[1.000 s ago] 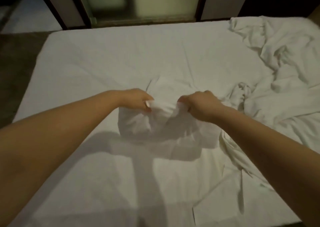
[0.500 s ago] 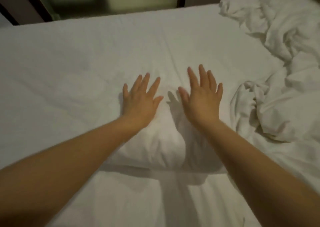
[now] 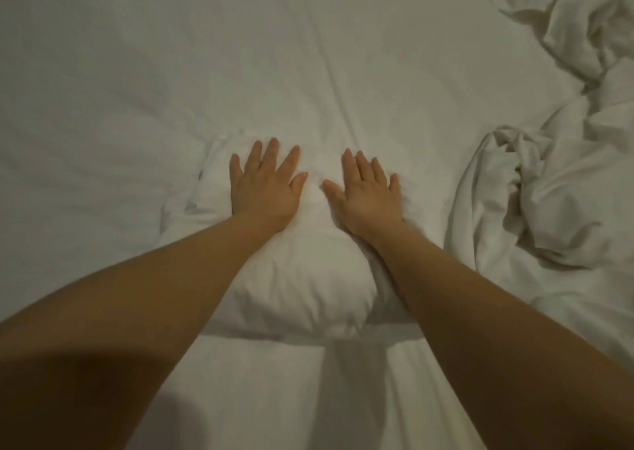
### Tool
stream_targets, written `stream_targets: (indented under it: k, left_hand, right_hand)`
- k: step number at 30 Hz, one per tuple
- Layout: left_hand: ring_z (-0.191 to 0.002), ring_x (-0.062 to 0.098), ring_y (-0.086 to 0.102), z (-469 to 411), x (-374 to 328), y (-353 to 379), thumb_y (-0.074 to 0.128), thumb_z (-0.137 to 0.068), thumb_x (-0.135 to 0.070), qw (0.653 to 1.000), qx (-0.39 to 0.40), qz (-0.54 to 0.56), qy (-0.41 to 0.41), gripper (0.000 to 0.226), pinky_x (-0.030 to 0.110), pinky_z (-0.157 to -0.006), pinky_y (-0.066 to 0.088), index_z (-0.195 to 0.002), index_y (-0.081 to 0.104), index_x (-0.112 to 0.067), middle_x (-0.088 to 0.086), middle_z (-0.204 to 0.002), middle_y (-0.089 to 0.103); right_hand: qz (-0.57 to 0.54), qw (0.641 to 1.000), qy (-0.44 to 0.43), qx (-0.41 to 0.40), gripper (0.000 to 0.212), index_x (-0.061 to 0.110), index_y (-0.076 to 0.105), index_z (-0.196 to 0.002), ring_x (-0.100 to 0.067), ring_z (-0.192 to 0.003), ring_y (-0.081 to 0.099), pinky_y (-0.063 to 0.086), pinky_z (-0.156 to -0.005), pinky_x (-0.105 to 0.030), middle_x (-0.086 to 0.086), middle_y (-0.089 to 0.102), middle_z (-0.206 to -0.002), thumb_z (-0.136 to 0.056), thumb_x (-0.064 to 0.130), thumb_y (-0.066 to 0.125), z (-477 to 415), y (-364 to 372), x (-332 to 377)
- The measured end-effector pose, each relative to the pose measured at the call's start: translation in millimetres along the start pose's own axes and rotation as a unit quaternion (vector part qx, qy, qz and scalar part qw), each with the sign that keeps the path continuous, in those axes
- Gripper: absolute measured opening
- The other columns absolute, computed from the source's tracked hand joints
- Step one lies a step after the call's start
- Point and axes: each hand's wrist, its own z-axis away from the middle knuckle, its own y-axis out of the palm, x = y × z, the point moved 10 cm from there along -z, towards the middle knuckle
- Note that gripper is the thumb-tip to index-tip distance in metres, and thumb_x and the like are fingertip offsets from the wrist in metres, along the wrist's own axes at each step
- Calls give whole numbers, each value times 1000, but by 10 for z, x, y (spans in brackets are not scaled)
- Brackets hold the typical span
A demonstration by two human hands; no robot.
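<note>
A puffy bundle of folded white cloth (image 3: 302, 288) lies in the middle of the bed. My left hand (image 3: 264, 188) presses flat on its far left part, fingers straight and spread. My right hand (image 3: 367, 195) presses flat on its far right part, palm down, fingers straight and close together. Both forearms reach over the bundle from the near side and hide parts of it.
The white bed sheet (image 3: 137, 89) stretches smooth to the left and far side. A crumpled white duvet or sheet (image 3: 555, 182) is heaped on the right, close to my right hand.
A second ago both hands gripped the cloth's edge with curled fingers. They have since let go and flattened on top of the bundle, and the view has moved closer.
</note>
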Motion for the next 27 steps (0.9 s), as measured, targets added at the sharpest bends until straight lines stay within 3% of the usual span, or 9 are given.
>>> stream_targets:
  k: [2,4,8,12,14,16,18,21,27]
  left_hand:
    - [-144,31,6,85,221,-159,20,-93,-62,997,8,15,-72,65,52,-113,5,-149,3,-34,10,-158,5]
    - [-137,39,23,268,580,-295,32,-90,-63,983,4,72,-167,76,53,-109,19,-150,2,-27,21,-152,19]
    - [-119,40,48,623,1032,-363,44,-89,-59,942,38,212,-256,77,45,-95,39,-146,19,-13,23,-133,47]
    - [-115,35,53,699,1229,-334,56,-83,-59,894,138,328,-273,77,36,-94,44,-133,44,-1,18,-132,52]
    - [-113,34,55,810,1248,-246,67,-75,-59,841,189,423,-279,88,38,-96,45,-134,43,2,16,-131,52]
    - [-108,30,57,936,1213,-173,76,-67,-54,787,203,510,-280,93,37,-93,46,-136,43,-1,13,-131,53]
    - [-98,26,59,1018,1208,-169,75,-73,-45,763,176,557,-275,81,32,-80,48,-137,43,-7,11,-124,57]
    - [-85,19,60,1169,1178,-231,70,-80,-36,723,150,618,-270,58,28,-65,46,-129,49,-11,5,-101,62]
    - [-95,21,58,1515,1259,-601,59,-91,-29,767,31,606,-209,35,30,-79,45,-123,54,-16,1,-105,59]
  right_hand:
    - [26,999,17,-40,68,26,8,-151,-30,-146,2,1,-114,-52,-6,5,-159,-94,55,32,197,-275,-36]
    - [12,988,124,-85,73,26,7,-151,-36,-144,6,6,-114,-53,-11,5,-159,-93,54,39,451,-528,-321]
    - [-182,936,301,-30,89,18,0,-151,-40,-136,30,25,-109,-48,-20,22,-152,-88,61,46,811,-487,-775]
    - [-369,859,354,-3,108,-2,36,-139,-31,-124,48,38,-104,-39,-14,48,-138,-66,72,66,918,-364,-1095]
    - [-493,793,355,41,80,3,57,-114,-22,-102,58,40,-94,-32,-1,59,-116,-64,64,73,1080,-217,-1083]
    - [-558,763,325,35,52,7,58,-112,-14,-81,54,36,-85,-27,1,57,-100,-76,40,74,1194,-163,-1030]
    - [-559,775,294,-33,66,8,50,-131,-16,-90,53,37,-84,-29,3,55,-111,-76,34,76,1262,-277,-1007]
    - [-586,774,228,-70,73,18,50,-132,-19,-104,60,47,-90,-34,0,60,-125,-70,41,79,1285,-397,-856]
    - [-632,755,167,-53,31,25,55,-116,-8,-91,61,48,-72,-22,8,63,-104,-87,21,64,1469,-536,-692]
